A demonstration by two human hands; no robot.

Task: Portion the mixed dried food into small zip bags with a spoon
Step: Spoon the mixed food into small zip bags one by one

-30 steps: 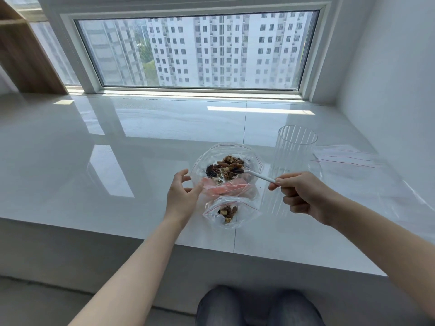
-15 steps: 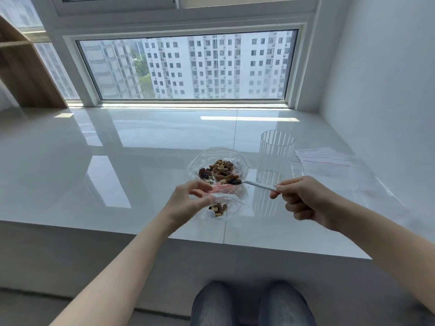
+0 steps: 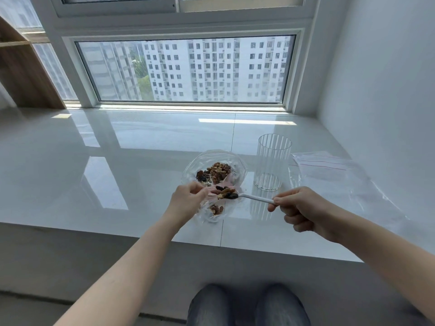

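Your right grip (image 3: 297,208) is curled round the handle of a white spoon (image 3: 255,198), thumb and forefinger pinching its near end. The spoon's bowl is heaped with mixed dried food (image 3: 224,192) and sits level over the mouth of a small zip bag (image 3: 209,211). Your left grip (image 3: 187,200) pinches the bag's pink-striped top edge, holding the mouth up. A little of the food already lies in the bottom of that bag, which hangs down to the white glossy surface (image 3: 117,175) near its front edge. Just behind the bag sits a clear bowl (image 3: 239,164) with the rest of the nuts and dark dried fruit piled inside. To the right of the bowl stands an upright ribbed clear glass (image 3: 273,161), apart from the bowl. Further right, flat on the surface by the wall, lies a stack of spare zip bags (image 3: 329,168) with red seal lines.
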